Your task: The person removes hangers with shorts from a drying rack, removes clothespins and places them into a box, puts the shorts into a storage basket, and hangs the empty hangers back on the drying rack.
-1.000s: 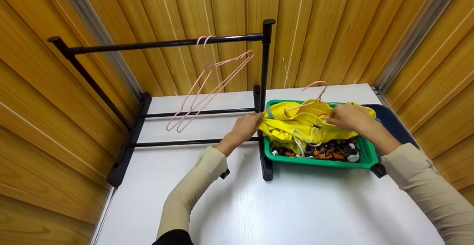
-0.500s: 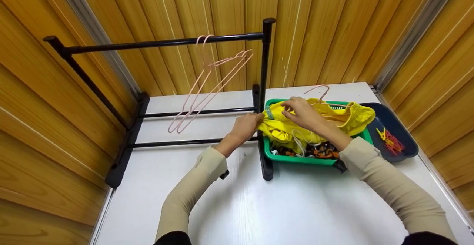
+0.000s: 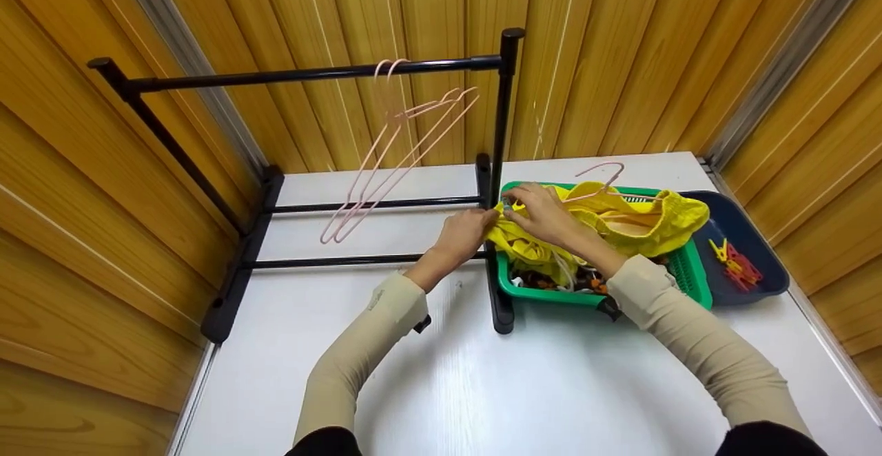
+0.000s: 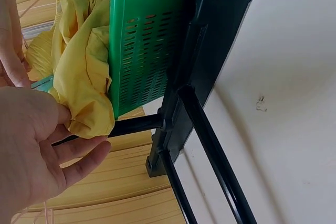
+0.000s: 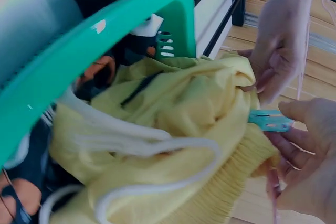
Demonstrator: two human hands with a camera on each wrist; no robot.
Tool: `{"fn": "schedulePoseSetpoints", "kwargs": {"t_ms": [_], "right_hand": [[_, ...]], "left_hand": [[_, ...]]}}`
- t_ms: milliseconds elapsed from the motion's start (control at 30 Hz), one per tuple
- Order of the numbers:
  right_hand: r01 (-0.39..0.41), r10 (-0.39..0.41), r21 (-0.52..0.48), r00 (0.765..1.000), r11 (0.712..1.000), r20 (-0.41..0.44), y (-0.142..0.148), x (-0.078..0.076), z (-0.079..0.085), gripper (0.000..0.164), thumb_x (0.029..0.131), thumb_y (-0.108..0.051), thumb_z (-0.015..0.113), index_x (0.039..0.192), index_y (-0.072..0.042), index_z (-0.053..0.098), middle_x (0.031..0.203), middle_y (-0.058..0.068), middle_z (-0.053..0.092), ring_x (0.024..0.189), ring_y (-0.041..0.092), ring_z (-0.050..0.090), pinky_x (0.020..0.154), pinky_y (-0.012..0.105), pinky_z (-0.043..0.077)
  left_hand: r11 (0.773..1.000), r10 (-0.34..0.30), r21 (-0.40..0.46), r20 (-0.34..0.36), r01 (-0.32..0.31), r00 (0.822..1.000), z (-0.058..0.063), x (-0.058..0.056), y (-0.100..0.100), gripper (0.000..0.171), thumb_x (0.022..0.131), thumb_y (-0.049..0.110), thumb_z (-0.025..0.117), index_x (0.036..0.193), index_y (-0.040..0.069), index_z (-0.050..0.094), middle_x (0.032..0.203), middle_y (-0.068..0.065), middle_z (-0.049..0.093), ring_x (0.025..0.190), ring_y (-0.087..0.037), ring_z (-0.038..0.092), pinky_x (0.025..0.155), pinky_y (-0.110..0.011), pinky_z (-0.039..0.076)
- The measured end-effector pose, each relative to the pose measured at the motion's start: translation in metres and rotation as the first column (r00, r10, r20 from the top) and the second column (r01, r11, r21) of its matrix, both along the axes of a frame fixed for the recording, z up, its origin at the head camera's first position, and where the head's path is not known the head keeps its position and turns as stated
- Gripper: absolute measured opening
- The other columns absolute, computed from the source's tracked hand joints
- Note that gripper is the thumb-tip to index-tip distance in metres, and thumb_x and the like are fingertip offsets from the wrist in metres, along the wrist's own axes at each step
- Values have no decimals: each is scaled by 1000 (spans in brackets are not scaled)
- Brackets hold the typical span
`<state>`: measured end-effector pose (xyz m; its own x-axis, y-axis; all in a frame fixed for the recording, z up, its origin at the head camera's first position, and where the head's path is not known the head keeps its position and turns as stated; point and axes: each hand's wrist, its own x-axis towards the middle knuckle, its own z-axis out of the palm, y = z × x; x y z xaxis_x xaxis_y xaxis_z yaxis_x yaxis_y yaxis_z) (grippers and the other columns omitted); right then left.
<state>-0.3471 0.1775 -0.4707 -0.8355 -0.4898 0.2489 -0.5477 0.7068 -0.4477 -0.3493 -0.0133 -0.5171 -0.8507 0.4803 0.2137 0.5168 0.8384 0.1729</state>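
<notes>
Yellow garment (image 3: 679, 229) lies across the green basket (image 3: 555, 295), near the worktop's (image 3: 448, 387) far right corner. Left hand (image 3: 463, 235): grip pinches the garment's end. Right hand (image 3: 544, 215): thumb and fingers meet the teal clip (image 5: 270, 120); whether they pinch it cannot be told. Apparent step: handling the clip. Next move likely calls for squeezing its legs while the cloth is held steady.

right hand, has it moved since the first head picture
Yes. The right hand has moved left across the yellow garment, closer to the rack's right upright in the head view.
</notes>
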Motion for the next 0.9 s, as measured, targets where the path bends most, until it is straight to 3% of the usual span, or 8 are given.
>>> {"fn": "schedulePoseSetpoints", "kwargs": {"t_ms": [167, 333, 467, 733, 900], "right_hand": [[3, -9, -92, 998, 996, -69, 1, -1, -6, 25, 94, -15, 73, 114, 1, 70, 110, 19, 73, 105, 37, 67, 97, 56, 42], [27, -31, -20, 971, 999, -238, -1, 4, -9, 19, 91, -14, 76, 101, 0, 68, 96, 16, 74, 94, 35, 68, 86, 52, 47], [63, -68, -25, 948, 998, -311, -3, 7, -11, 16, 92, -13, 75, 96, 0, 66, 90, 17, 72, 84, 36, 68, 80, 50, 48], [131, -177, -176, 943, 976, -281, -5, 10, -22, 14, 93, -11, 73, 90, -2, 63, 86, 16, 71, 76, 35, 67, 77, 50, 47], [136, -199, -292, 960, 947, -196, -4, 13, -19, 14, 96, -11, 70, 91, 0, 63, 87, 18, 70, 76, 32, 66, 72, 42, 51]], "left_hand": [[999, -5, -39, -2, 5, 1000, 3, -3, 1, 11, 103, 17, 57, 108, 13, 67, 99, -6, 76, 89, -26, 74, 71, -43, 61], [999, -1, -38, 0, 1, 1000, 5, -5, 3, 11, 103, 17, 58, 104, 12, 68, 94, -7, 75, 86, -27, 73, 69, -43, 61], [1000, 11, -22, 15, -10, 1000, 7, -5, 5, 13, 104, 17, 57, 106, 13, 69, 94, -8, 75, 86, -26, 73, 69, -43, 61], [999, 25, -37, 9, -25, 1000, 7, -3, 7, 15, 105, 17, 55, 106, 13, 69, 94, -8, 76, 86, -27, 73, 70, -42, 61], [999, 25, -45, -3, -25, 1000, 4, -3, 6, 14, 104, 18, 56, 105, 13, 69, 94, -8, 76, 87, -27, 74, 70, -43, 62]]}}
